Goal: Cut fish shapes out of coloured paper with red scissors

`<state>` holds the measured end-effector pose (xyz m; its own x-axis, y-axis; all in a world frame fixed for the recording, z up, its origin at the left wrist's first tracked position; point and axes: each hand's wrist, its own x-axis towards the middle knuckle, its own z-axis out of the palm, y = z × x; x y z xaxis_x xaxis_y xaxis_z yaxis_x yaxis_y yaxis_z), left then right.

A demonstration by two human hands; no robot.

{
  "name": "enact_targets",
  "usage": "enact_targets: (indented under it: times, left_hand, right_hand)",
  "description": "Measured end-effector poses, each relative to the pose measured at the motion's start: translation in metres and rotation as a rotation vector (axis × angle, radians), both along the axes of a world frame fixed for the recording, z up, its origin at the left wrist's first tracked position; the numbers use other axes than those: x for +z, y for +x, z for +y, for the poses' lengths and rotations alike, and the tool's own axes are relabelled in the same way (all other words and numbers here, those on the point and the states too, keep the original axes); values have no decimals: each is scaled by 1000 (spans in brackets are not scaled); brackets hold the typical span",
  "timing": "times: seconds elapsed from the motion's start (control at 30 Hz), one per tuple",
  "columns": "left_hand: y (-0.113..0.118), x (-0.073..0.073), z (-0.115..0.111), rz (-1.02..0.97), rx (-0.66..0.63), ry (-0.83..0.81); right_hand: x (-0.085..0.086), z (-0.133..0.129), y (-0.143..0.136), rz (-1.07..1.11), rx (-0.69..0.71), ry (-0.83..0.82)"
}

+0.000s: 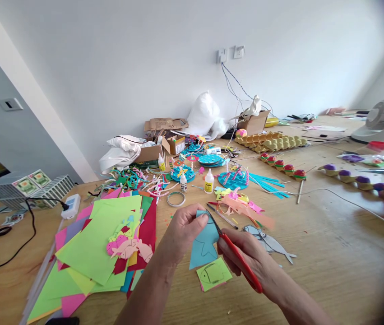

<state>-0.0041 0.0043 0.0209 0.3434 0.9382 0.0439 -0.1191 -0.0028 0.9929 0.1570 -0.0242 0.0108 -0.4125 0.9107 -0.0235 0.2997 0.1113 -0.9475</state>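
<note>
plainly, a piece of blue paper is held above the wooden table, its top pinched between the thumb and bent fingers of the left hand. it is flat and roughly four-sided, marked with a thin dark outline that ends in a pointed, tail-like shape. red-handled scissors are gripped in the curled fingers of the right hand, their blades set at the paper's upper edge; whether paper lies between them cannot quite be told. just beside its lower edge, a green card with a drawn fish is seen.
</note>
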Motion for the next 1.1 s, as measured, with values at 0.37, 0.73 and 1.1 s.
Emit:
enact_targets:
  times: [0.37, 0.73, 1.1]
  left_hand:
    - [0, 2, -1, -33, 12, -34]
    - [1, 2, -1, -7, -26, -27]
    - [-1, 0, -1, -8, -47, -47]
  right_hand:
    - [-11, 1, 3, -11, -15, 52]
    - [1, -1, 3, 54, 46, -26]
    - [-8, 0, 4, 7, -10, -15]
